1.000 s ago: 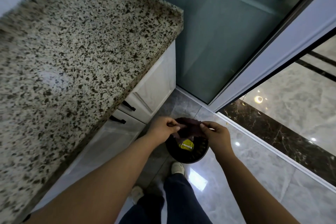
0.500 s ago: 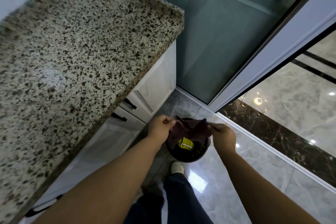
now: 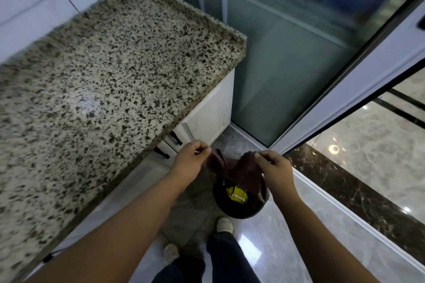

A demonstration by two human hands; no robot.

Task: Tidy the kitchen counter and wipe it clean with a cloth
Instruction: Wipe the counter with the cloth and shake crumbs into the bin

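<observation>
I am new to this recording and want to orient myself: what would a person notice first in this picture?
First, the two bare hands at lower centre: the left hand and the right hand each pinch an edge of a dark maroon cloth, spread over a round dark bin on the floor. A yellow wrapper lies inside the bin. The speckled granite counter fills the left side, next to a frosted glass door.

Cloth (image 3: 232, 169) between pinching hands (image 3: 234, 163) above bin (image 3: 239, 210)
</observation>
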